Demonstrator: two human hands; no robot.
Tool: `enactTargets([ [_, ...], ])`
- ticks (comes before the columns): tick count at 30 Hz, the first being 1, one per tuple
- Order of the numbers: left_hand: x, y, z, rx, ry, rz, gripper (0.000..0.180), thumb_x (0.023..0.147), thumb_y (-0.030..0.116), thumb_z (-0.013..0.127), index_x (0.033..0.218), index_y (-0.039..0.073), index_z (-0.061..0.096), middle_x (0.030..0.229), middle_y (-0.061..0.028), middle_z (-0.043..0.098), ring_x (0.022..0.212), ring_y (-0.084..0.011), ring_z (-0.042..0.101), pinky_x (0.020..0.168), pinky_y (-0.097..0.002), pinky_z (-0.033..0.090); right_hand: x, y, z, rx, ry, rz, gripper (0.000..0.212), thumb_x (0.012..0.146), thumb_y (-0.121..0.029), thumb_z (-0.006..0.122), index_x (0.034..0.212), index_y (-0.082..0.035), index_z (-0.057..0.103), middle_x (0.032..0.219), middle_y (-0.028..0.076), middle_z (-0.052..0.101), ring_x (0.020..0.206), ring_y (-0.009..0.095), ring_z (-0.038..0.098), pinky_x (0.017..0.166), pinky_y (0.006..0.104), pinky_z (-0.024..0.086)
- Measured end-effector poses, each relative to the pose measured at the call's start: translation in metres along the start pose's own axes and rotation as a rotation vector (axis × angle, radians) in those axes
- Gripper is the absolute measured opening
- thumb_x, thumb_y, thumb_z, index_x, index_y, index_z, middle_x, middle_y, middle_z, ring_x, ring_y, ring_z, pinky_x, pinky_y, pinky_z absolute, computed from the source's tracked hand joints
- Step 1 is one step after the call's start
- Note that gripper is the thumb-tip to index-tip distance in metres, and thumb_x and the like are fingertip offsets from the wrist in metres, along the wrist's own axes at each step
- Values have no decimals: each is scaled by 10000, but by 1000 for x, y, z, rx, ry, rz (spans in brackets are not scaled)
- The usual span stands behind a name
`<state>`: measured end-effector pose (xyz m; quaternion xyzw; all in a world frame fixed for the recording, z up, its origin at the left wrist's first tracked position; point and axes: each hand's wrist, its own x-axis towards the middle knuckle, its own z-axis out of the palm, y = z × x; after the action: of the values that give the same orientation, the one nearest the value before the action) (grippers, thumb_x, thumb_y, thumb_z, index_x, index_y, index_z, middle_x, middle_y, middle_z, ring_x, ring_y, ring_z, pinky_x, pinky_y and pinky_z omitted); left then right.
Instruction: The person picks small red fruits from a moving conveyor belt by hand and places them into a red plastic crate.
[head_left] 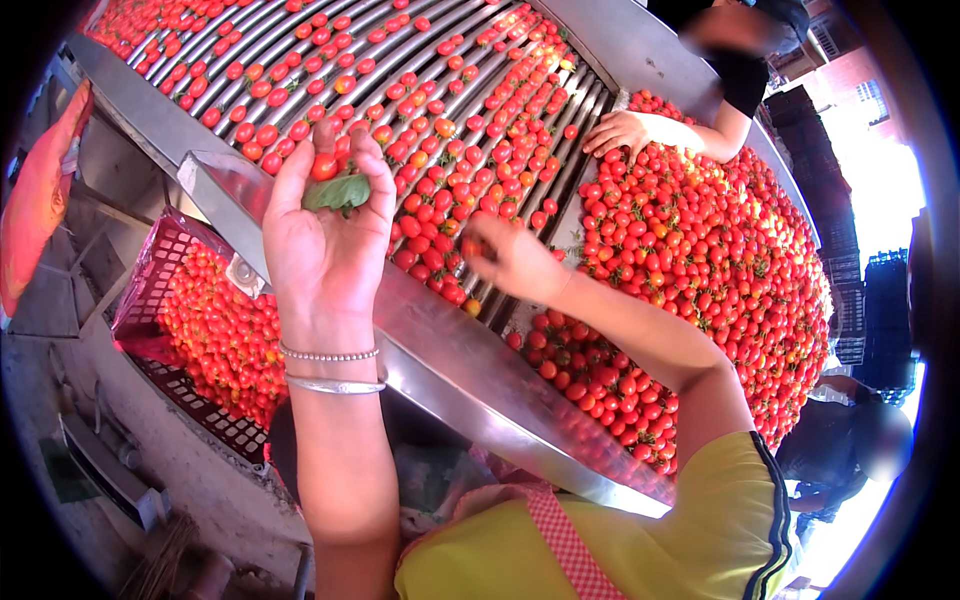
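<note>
My left hand (328,250) is raised palm up above the near edge of the roller conveyor (462,18), its fingers curled round a green leaf (340,192) and a red cherry tomato (325,167). A beaded bracelet and a metal bangle circle that wrist. Farther right, my right hand (520,262) hangs over the rollers, close to a dense cluster of cherry tomatoes (425,228). Its fingertips are smeared by motion, and whether anything is between them cannot be made out. Many more tomatoes lie spread along the rollers.
Right of the rollers, a large heap of cherry tomatoes (690,240) fills a metal hopper. Across it rests a co-worker's hand (628,132). Below left stands a crate (160,265) full of tomatoes. The conveyor's metal side rail (450,370) runs in front of me. Another person bends at far right.
</note>
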<state>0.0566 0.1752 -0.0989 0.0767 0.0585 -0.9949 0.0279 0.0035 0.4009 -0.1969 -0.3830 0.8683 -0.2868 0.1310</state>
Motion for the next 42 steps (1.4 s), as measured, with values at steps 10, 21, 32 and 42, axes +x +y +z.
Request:
enactTargets([
  [10,-2,0,-2,133,0,-25,284,947,242,489,1089,8,569,1086,-153,561,966,-275,556,864,-432,484,66,-111,-52,383,560,-550,306,740,-42,727,1013,-25,588,983,93,615,980,219,596,851,335,472],
  [21,-7,4,11,-116,-23,100,237,924,144,500,1087,-8,579,1104,-195,541,1005,-278,523,839,-396,484,-6,-6,22,51,175,-242,365,783,-13,620,1124,-54,498,893,107,567,741,299,614,674,358,524],
  [32,-7,-9,15,-17,67,125,272,940,211,464,1145,71,574,1243,-154,515,1197,-264,472,1106,-537,207,-7,5,12,57,15,-123,231,765,-77,636,975,-27,552,850,107,579,736,253,615,673,348,514],
  [42,-7,6,11,5,-98,61,302,948,240,437,1166,54,535,1309,-184,462,1261,-366,396,1065,-575,276,89,-91,-64,222,519,-559,338,861,-127,655,1171,-19,575,1167,131,603,1101,215,569,955,326,431],
])
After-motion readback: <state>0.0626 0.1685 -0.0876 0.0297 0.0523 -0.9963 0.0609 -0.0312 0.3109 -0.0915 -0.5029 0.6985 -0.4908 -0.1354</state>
